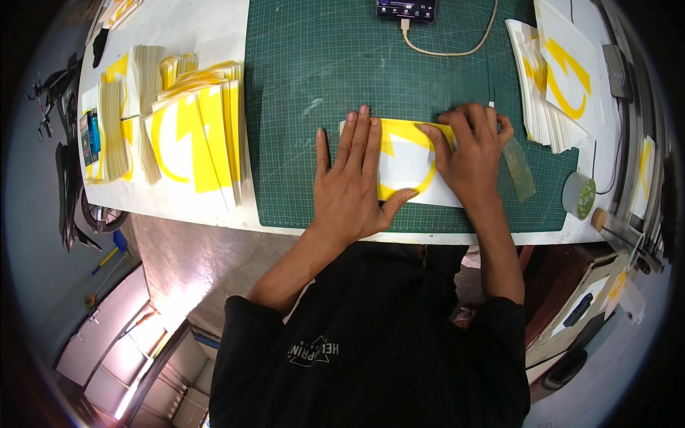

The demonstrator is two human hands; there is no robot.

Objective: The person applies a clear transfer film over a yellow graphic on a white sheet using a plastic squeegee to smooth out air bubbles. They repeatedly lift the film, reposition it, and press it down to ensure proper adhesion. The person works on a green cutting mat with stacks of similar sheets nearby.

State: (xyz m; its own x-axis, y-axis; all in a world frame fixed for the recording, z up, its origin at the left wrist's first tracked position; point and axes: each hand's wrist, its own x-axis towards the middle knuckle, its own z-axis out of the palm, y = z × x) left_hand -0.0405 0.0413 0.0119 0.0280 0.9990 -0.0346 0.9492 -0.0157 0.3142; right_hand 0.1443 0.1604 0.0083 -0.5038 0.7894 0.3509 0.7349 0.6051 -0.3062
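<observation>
A yellow-and-white printed paper sheet lies on the green cutting mat near the table's front edge. My left hand rests flat over the sheet's left part, fingers stretched out and thumb spread toward the printed shape. At the upper right corner, my right hand bends its fingers and thumb onto the paper's edge. The fingertips' exact hold is partly hidden by the hand itself. A translucent strip lies just right of that hand.
Stacks of folded yellow-and-white paper fill the left side. More folded sheets are piled at the far right. A tape roll stands near the right front corner. At the back lies a phone with a white cable.
</observation>
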